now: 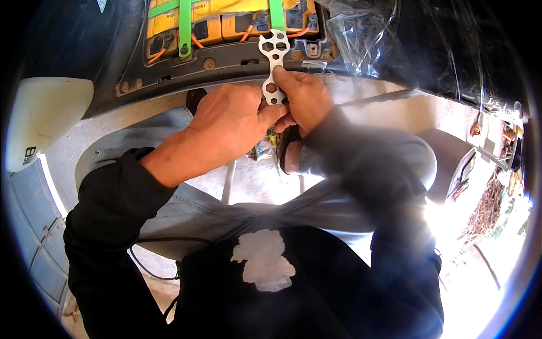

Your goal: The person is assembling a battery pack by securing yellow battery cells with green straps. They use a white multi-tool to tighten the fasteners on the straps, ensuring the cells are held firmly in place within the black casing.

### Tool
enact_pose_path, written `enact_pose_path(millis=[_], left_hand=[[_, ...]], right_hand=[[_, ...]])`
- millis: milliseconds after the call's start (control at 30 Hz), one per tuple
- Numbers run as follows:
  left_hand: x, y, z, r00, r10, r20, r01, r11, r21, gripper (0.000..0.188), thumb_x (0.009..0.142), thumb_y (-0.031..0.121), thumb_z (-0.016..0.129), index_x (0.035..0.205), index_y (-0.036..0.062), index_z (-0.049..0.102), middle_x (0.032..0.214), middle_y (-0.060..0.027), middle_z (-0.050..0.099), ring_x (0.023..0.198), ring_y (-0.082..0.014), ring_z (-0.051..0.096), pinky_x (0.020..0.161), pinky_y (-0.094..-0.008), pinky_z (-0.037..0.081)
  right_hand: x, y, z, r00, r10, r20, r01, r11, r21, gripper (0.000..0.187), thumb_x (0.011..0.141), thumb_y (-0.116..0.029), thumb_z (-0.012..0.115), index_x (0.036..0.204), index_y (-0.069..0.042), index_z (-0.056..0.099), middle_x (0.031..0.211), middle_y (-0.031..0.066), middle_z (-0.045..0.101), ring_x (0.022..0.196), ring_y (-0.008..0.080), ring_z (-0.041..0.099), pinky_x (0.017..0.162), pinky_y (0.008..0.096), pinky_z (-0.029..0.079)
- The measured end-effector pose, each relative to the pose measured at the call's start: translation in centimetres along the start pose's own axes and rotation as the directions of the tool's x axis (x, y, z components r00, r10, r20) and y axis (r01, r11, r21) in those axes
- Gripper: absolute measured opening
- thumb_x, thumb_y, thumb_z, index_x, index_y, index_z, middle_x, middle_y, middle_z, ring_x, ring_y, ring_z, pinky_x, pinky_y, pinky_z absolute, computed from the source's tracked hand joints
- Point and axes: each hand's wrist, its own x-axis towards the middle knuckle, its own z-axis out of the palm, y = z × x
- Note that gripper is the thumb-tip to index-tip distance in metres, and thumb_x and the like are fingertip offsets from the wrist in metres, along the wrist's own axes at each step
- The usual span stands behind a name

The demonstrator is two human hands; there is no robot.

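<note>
A flat silver multi-hole hex wrench (pixel 273 72) stands upright between my hands, its jagged upper end overlapping the lower end of a green strap (pixel 276 12). My right hand (pixel 306 100) grips it from the right, thumb pressed on its shank. My left hand (pixel 224 120) is closed, its thumb and fingers pinching around the wrench's lower end; part of that grip is hidden. Just beyond lie yellow-and-black battery blocks (pixel 210 29) with orange wires, crossed by another green strap (pixel 184 31) that ends at a bolt. They sit in a dark housing (pixel 231 66).
Clear plastic film (pixel 358 42) covers the housing's right side. A white rounded shell (pixel 51 116) juts in at left, above blue panels (pixel 34 226). My bent knees flank the work. Below my hands shows a small yellow-green item (pixel 272 137). Dry twigs (pixel 486 212) lie far right.
</note>
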Motion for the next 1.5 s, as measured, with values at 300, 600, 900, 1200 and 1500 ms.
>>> enact_pose_path(millis=[300, 600, 900, 1200, 1500], left_hand=[[-0.2, -0.7, -1.1, 0.993, -0.060, -0.098, 0.078, 0.979, 0.187, 0.039, 0.082, 0.037, 0.060, 0.074, -0.0005, 0.067, 0.060, -0.0169, 0.061, 0.063, -0.0335, 0.064, 0.063, -0.0418, 0.049], [0.2, -2.1, -2.2, 0.980, -0.021, -0.198, 0.071, 0.965, 0.252, 0.038, 0.080, 0.035, 0.061, 0.079, -0.0026, 0.066, 0.059, -0.0192, 0.061, 0.065, -0.0349, 0.064, 0.064, -0.0418, 0.050], [1.1, -3.4, -4.4, 0.980, -0.127, -0.152, 0.149, 0.978, 0.145, 0.018, 0.076, 0.012, 0.065, 0.077, -0.0055, 0.061, 0.058, -0.0141, 0.057, 0.051, -0.0192, 0.058, 0.052, -0.0328, 0.045], [1.8, -2.9, -7.0, 0.950, -0.040, -0.311, 0.157, 0.919, 0.361, 0.023, 0.078, 0.020, 0.069, 0.074, -0.0028, 0.064, 0.057, -0.0127, 0.058, 0.052, -0.0194, 0.059, 0.052, -0.0335, 0.044], [5.2, -3.4, -8.8, 0.913, -0.318, -0.254, 0.346, 0.935, 0.072, 0.020, 0.081, 0.016, 0.065, 0.084, -0.0028, 0.068, 0.063, -0.0109, 0.063, 0.050, -0.0180, 0.060, 0.052, -0.0318, 0.048]], right_hand=[[0.0, -1.5, 1.7, 0.984, -0.025, 0.174, 0.072, 0.961, -0.268, 0.060, 0.092, -0.049, 0.045, 0.083, 0.008, 0.061, 0.063, 0.0152, 0.063, 0.050, 0.0202, 0.064, 0.041, 0.0283, 0.052], [0.4, -3.3, 2.7, 0.978, 0.021, 0.206, 0.119, 0.758, -0.641, 0.046, 0.096, -0.042, 0.041, 0.104, -0.003, 0.065, 0.063, 0.0115, 0.064, 0.050, 0.0210, 0.065, 0.050, 0.0298, 0.054], [0.5, -1.8, 3.1, 0.943, -0.159, 0.292, 0.330, 0.558, -0.761, 0.038, 0.094, -0.040, 0.043, 0.103, -0.013, 0.067, 0.071, 0.0208, 0.064, 0.074, 0.0370, 0.064, 0.068, 0.0473, 0.050], [0.2, -0.7, 3.0, 0.903, -0.348, 0.252, 0.401, 0.475, -0.783, 0.048, 0.085, -0.044, 0.056, 0.078, 0.002, 0.068, 0.076, 0.0241, 0.064, 0.077, 0.0373, 0.065, 0.073, 0.0437, 0.051], [-1.6, 1.0, 3.4, 0.807, -0.363, 0.467, 0.565, 0.239, -0.790, 0.026, 0.080, -0.026, 0.059, 0.071, -0.003, 0.066, 0.071, 0.0193, 0.065, 0.071, 0.0348, 0.065, 0.064, 0.0425, 0.052]])
